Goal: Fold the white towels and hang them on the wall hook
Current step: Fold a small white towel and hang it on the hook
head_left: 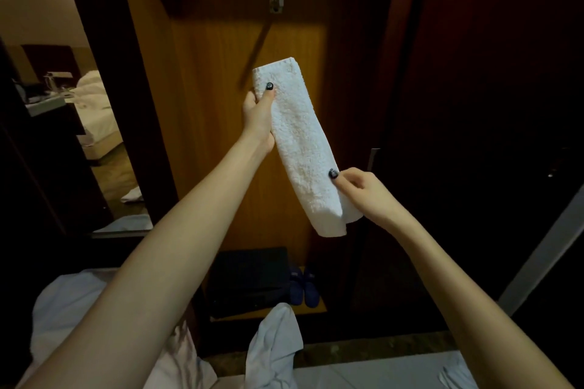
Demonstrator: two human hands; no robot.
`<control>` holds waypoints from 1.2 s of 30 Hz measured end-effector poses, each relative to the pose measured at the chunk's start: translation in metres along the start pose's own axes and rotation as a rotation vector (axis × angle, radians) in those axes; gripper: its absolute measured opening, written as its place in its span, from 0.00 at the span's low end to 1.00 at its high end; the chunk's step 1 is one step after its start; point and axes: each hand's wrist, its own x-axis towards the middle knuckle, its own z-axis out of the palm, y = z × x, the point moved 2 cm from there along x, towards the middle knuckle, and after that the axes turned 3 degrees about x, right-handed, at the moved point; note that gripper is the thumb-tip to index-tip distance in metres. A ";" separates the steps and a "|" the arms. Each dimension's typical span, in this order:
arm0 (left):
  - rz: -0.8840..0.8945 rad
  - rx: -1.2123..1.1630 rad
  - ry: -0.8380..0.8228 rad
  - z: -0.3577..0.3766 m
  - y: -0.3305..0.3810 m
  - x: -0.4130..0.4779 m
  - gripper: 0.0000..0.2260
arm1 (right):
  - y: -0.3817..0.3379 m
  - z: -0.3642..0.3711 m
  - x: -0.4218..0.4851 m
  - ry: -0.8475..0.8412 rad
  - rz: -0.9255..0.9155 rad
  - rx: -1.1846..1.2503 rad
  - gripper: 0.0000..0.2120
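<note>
wood panel [221, 104] – metal hook [277, 3], dim room, blue slippers [303, 289]

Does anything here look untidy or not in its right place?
Two small things. The folded towel, held tilted by the left hand and right hand, has uneven layers at its lower end: one sticks out sideways. At the far left, a white cloth lies on the floor.
</note>
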 end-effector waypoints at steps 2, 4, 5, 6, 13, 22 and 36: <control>-0.003 -0.012 0.033 0.001 -0.003 0.000 0.02 | 0.001 0.009 0.003 -0.027 0.014 -0.146 0.23; -0.011 -0.020 0.053 0.000 -0.005 0.000 0.02 | 0.005 0.015 0.004 -0.033 0.033 -0.230 0.21; -0.018 -0.026 0.066 -0.002 -0.005 0.002 0.02 | 0.007 0.015 0.005 -0.021 0.035 -0.244 0.19; -0.024 -0.032 0.085 -0.005 -0.006 0.003 0.03 | 0.009 0.013 0.005 0.003 0.033 -0.249 0.16; -0.090 -0.111 0.198 -0.028 -0.011 0.014 0.13 | 0.019 -0.018 0.007 0.200 -0.003 -0.013 0.15; -0.015 -0.029 0.030 -0.042 -0.015 0.013 0.21 | 0.040 -0.064 0.030 0.390 0.002 0.380 0.04; -0.016 0.442 -0.353 -0.039 0.035 0.074 0.11 | 0.049 -0.132 0.097 -0.066 0.135 0.481 0.12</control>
